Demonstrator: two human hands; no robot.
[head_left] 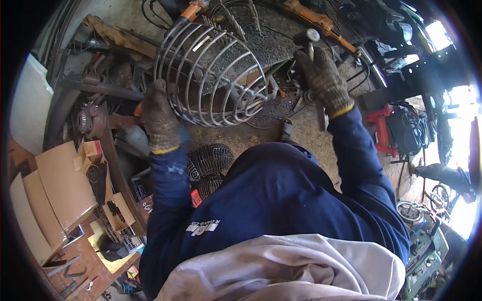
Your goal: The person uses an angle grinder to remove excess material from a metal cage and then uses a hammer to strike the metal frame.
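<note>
Although I cannot tell whether the brown-gloved left hand (pixel 160 113) clasps the left rim of the rightward-tapering, grey steel-bar cage (pixel 215 90), the brown-gloved right hand (pixel 324 78), beyond the cage's narrow end, holds a round-faced metal hammer (pixel 312 35).

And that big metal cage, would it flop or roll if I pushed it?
The metal cage looks stiff, since it's made of thick, curved metal. It's probably light for its size, being mostly gaps. Its rounded sides might let it roll.
</note>
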